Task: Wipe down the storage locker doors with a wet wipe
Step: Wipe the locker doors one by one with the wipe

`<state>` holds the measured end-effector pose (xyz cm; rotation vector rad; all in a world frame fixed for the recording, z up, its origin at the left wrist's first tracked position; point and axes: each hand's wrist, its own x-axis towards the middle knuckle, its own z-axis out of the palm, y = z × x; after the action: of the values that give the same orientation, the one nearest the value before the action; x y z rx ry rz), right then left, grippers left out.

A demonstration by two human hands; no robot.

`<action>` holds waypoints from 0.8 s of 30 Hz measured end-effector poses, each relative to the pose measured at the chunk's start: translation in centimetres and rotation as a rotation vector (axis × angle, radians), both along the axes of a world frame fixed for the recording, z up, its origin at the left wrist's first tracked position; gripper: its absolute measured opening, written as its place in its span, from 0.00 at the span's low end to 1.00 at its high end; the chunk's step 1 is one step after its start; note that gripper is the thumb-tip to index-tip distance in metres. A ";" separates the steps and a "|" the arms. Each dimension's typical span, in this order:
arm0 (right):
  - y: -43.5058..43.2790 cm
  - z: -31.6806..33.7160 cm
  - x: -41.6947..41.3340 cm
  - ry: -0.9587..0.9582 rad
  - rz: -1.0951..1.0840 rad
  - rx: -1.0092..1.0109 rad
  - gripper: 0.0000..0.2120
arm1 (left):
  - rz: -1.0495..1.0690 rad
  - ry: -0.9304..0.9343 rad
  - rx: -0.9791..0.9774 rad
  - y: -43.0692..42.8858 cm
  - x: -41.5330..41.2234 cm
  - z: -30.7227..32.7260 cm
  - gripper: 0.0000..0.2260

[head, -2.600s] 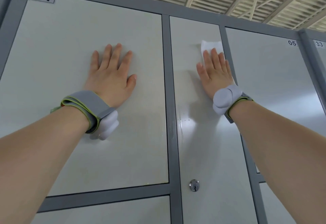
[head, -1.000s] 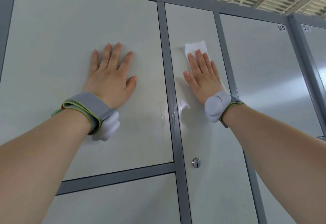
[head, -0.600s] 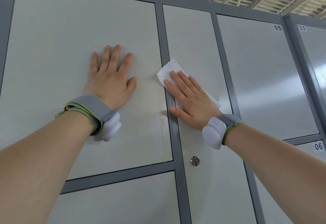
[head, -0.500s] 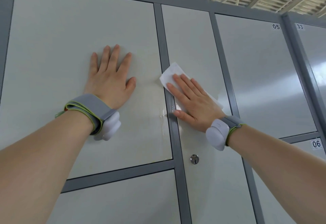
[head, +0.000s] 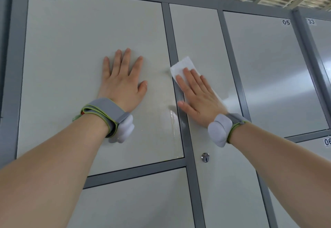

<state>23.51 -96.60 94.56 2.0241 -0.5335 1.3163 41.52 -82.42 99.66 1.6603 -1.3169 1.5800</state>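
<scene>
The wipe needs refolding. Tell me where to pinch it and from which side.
Pinch the free upper corner of the wet wipe that sticks out beyond the right hand fingertips, coming from above. The rest lies pressed flat under the hand, so probably only that part offers an edge.

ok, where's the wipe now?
Head view, centre-right: the wipe is pressed under the right hand at the left edge of the narrow door, overlapping the grey strip.
</scene>
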 end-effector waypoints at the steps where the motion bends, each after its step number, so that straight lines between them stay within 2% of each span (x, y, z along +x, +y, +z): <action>1: 0.0 -0.5 0.0 0.028 0.000 -0.035 0.38 | 0.003 -0.002 0.002 0.0 0.0 -0.1 0.28; 6: -0.7 -2.3 -0.5 0.053 -0.001 -0.045 0.36 | 0.013 -0.018 0.020 0.0 0.0 -0.3 0.28; 11: -0.9 -0.6 -1.2 -0.193 0.006 0.268 0.41 | 0.020 -0.039 0.041 0.1 0.1 -0.6 0.28; 14: -0.4 0.7 -0.7 -0.262 0.009 0.385 0.41 | 0.028 -0.040 0.045 0.0 0.1 -0.8 0.28; 16: 0.1 0.6 -0.1 -0.250 0.018 0.371 0.42 | 0.027 -0.037 0.047 0.0 0.1 -0.7 0.28; 20: 0.6 -1.2 0.8 -0.135 0.006 0.210 0.44 | 0.033 -0.033 0.053 0.0 0.1 -0.8 0.28; 24: 0.9 -3.1 0.7 0.009 0.002 0.093 0.38 | 0.024 -0.029 0.037 -0.1 0.1 -0.8 0.28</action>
<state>24.25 -95.71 91.48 2.1055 -0.5990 1.3042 41.62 -82.51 98.83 1.6871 -1.3531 1.6079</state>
